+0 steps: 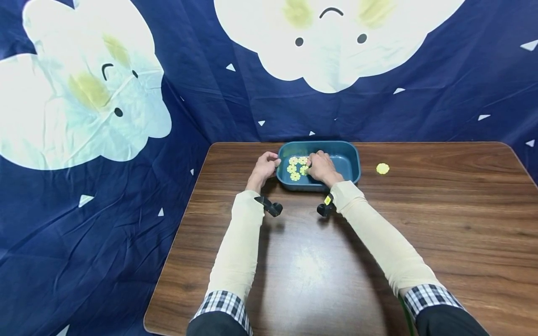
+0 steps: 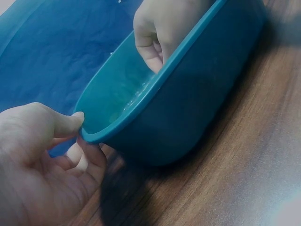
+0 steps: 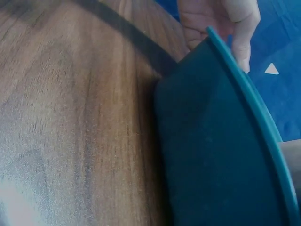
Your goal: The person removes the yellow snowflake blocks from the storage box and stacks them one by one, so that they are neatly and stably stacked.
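A blue-green oblong plastic basin point(image 1: 346, 163) stands at the table's far edge. My left hand point(image 1: 265, 166) pinches its left end: in the left wrist view the thumb lies on the rim point(image 2: 94, 136) and bent fingers sit beneath it. My right hand point(image 1: 321, 165) reaches down into the basin, fingers bent toward the floor. Several yellow flower-shaped pieces point(image 1: 295, 176) lie in the basin's left half, one right at the right fingertips. The basin's wall hides those fingertips in both wrist views, so whether they grip a piece is unclear.
Another yellow flower-shaped piece point(image 1: 382, 168) lies on the brown wooden table point(image 1: 441, 210), right of the basin. A dark blue curtain point(image 1: 201, 93) with white clouds hangs behind and to the left. A green cord-like strip point(image 1: 406, 315) shows beside the right sleeve.
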`<move>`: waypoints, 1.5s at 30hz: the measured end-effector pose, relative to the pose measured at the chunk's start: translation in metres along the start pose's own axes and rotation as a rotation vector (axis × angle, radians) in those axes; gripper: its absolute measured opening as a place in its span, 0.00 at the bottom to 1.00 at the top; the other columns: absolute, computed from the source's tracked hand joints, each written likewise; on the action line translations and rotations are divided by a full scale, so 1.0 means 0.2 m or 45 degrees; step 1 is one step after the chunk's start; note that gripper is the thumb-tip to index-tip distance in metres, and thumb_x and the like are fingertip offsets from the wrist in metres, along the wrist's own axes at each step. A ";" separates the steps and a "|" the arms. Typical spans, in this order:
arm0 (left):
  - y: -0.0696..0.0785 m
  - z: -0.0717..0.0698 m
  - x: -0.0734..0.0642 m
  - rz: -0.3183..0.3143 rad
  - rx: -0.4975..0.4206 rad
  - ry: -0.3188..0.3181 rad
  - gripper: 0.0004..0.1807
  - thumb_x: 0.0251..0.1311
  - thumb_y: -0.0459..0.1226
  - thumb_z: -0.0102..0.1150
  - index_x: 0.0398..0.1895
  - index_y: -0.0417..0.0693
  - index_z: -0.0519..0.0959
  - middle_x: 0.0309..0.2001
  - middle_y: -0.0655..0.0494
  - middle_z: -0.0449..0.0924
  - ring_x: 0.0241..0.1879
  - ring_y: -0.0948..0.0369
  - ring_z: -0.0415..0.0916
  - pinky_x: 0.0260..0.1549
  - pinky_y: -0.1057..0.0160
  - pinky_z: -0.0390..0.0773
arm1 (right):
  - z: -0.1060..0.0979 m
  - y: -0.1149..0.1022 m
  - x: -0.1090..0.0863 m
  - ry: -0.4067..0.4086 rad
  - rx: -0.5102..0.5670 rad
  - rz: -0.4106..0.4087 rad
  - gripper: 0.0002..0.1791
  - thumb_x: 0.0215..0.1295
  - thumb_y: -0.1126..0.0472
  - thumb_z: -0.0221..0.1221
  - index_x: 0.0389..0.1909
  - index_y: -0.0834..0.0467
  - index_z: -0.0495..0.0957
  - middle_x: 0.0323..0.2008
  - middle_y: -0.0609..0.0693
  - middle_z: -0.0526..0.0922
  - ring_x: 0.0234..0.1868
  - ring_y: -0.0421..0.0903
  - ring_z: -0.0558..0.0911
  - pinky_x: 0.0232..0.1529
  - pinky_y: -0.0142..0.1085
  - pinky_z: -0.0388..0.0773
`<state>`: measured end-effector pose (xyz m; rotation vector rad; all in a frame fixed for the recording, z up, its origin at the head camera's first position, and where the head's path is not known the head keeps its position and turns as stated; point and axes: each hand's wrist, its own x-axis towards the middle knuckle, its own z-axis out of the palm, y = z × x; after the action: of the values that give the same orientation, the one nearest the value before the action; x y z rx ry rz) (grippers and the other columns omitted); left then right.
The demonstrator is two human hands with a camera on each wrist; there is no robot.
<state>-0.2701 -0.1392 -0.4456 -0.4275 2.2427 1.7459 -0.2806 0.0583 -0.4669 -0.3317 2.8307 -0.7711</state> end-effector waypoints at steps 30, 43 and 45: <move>0.00 -0.01 0.00 0.007 0.010 0.005 0.12 0.69 0.35 0.51 0.53 0.44 0.71 0.40 0.54 0.68 0.34 0.60 0.69 0.35 0.66 0.74 | -0.12 0.03 -0.14 0.089 0.470 -0.010 0.10 0.62 0.54 0.62 0.37 0.58 0.80 0.43 0.55 0.81 0.45 0.51 0.78 0.51 0.44 0.73; 0.01 0.00 0.00 0.005 0.049 0.010 0.12 0.69 0.35 0.50 0.54 0.44 0.70 0.42 0.54 0.69 0.36 0.60 0.68 0.36 0.65 0.73 | -0.18 0.06 -0.23 0.152 0.493 0.026 0.13 0.63 0.52 0.61 0.40 0.57 0.79 0.46 0.56 0.77 0.46 0.51 0.75 0.50 0.44 0.71; 0.01 0.00 0.00 0.002 0.050 0.008 0.13 0.69 0.36 0.50 0.54 0.44 0.70 0.42 0.54 0.68 0.34 0.61 0.67 0.35 0.65 0.73 | -0.19 0.07 -0.24 0.158 0.509 0.038 0.13 0.63 0.52 0.61 0.41 0.58 0.79 0.47 0.56 0.76 0.46 0.51 0.75 0.50 0.44 0.71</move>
<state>-0.2707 -0.1389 -0.4439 -0.4229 2.2782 1.7003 -0.2460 0.1012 -0.4356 -0.1829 2.6928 -1.3606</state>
